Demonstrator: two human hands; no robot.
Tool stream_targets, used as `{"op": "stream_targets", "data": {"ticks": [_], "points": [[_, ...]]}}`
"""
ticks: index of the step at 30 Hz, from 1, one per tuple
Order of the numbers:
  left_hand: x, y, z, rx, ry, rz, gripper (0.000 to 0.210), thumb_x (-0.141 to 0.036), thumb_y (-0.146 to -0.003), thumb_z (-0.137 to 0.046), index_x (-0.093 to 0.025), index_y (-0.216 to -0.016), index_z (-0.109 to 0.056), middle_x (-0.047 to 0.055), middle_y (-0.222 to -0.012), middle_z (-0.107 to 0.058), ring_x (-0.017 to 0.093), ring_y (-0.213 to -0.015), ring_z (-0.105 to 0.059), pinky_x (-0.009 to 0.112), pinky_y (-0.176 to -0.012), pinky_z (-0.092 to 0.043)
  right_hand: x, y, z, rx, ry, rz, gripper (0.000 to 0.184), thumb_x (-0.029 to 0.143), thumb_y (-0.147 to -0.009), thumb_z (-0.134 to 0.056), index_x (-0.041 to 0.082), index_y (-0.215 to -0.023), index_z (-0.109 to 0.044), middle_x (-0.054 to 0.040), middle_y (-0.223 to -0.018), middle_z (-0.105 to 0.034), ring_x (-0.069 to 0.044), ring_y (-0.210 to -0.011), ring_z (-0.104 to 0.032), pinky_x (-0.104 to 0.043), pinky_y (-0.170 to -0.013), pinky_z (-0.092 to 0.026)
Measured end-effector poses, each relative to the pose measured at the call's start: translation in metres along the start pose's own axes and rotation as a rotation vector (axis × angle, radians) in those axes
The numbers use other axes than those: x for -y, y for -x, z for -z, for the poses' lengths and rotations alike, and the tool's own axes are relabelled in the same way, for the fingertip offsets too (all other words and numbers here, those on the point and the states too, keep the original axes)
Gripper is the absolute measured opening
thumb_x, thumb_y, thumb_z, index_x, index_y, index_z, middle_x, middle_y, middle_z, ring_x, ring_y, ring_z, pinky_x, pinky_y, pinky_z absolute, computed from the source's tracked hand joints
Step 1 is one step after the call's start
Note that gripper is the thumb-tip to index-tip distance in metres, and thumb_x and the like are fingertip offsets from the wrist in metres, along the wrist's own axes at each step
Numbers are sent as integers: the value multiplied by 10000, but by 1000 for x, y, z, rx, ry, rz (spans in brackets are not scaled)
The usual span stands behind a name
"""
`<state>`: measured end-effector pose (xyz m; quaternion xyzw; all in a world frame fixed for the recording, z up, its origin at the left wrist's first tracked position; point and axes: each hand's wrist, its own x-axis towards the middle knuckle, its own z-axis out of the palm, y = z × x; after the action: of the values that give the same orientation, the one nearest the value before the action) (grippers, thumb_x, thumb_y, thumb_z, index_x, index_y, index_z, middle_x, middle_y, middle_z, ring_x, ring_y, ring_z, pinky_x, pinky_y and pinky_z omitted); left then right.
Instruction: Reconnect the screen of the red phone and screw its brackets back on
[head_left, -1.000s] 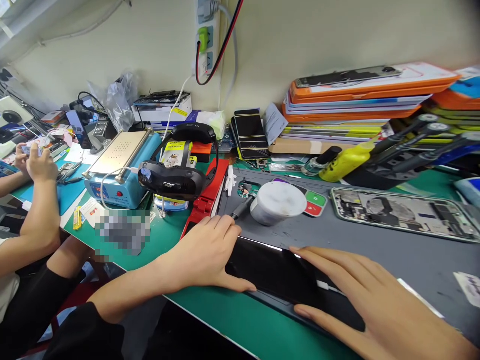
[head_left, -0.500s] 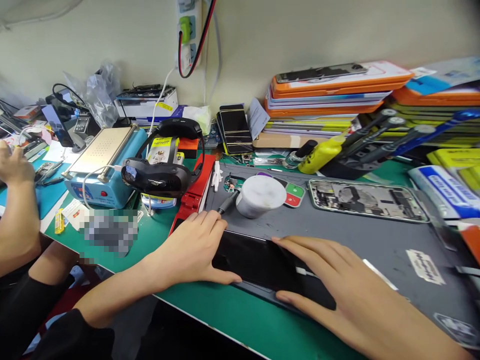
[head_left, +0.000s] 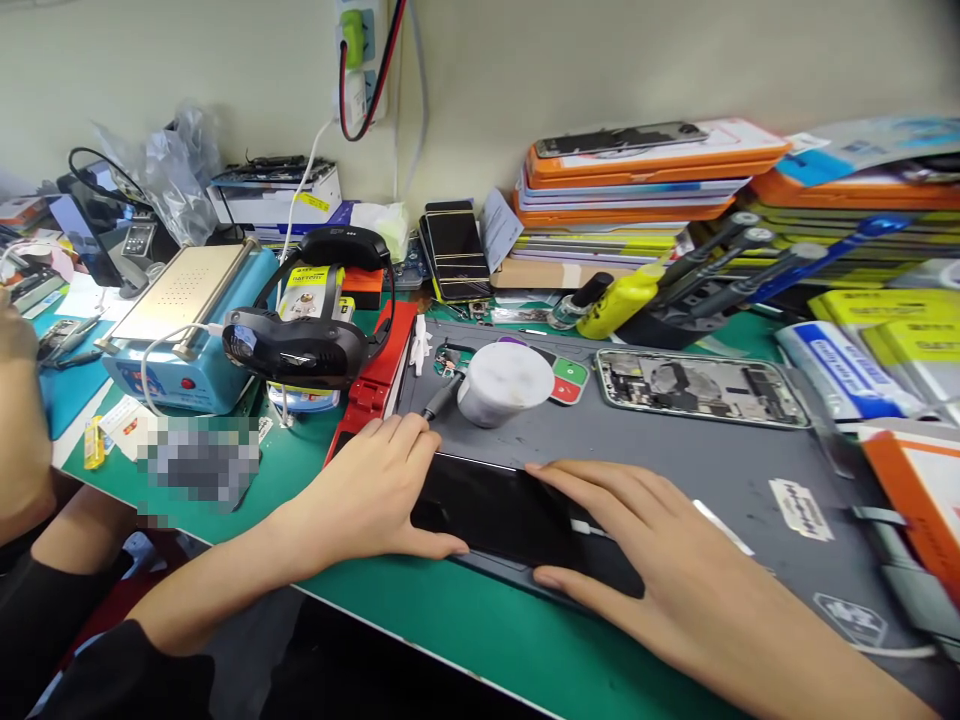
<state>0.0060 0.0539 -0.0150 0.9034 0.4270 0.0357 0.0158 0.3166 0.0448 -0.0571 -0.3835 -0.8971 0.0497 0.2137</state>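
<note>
Black phone held in both hands at the near edge of the mat; your view has swung right.
At far left a co-worker's arm [head_left: 22,425] has slid partly out of frame, followed by the blue machine [head_left: 180,330], headset [head_left: 300,345] and red case [head_left: 375,390]. Your left hand [head_left: 371,490] has the left end of the phone [head_left: 495,505], fingers over the far edge, thumb at the near one. The tub [head_left: 504,385] stands behind. Whether the white plug [head_left: 581,527] is in the phone, you can't tell. Your right hand [head_left: 652,535] spans toward the other end, fingers and thumb wide on opposite edges. Past the opened phone [head_left: 697,388], yellow boxes [head_left: 892,325] and an orange box [head_left: 919,495] show more fully. Both hands have kept their places, so the view shifted, not the work.
</note>
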Motion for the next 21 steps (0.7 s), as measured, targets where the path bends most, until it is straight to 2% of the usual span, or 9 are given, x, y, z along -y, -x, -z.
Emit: {"op": "stream_targets", "data": {"ticks": [21], "points": [[0,1,0,4,18,4,823,-841,-898,-796,-116,-1255,-642,166,-1244,-687,372,-1144,-691,500,-1020,-595,-1,3,-2,7,-13,-16,614,722,-1153,-491,273,-1565,-566,-123,-1412,-734,-318,-1216,-739,-465,-994,-627]]}}
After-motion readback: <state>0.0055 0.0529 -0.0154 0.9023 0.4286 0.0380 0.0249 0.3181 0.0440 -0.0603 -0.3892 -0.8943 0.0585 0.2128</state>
